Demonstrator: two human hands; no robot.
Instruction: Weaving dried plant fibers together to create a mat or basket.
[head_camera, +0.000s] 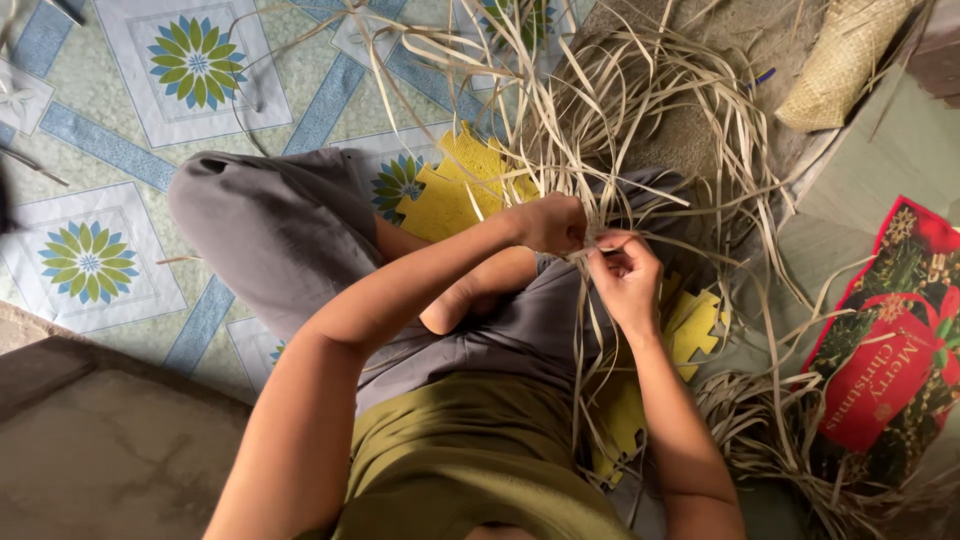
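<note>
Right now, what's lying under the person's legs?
Yellow foam mats with notched edges show beside the grey-trousered knee and under the right hand. Loose straw strips cross them. The legs hide the mats' middle.

Woven basket (845, 60) — red festive bag (890, 350).

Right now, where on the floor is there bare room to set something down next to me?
Free: the patterned floor mat left of the grey-clad knee, and the brown slab lower left. Crowded: pale strips fan around both hands, over the yellow foam mat and toward the red festive bag.
</note>
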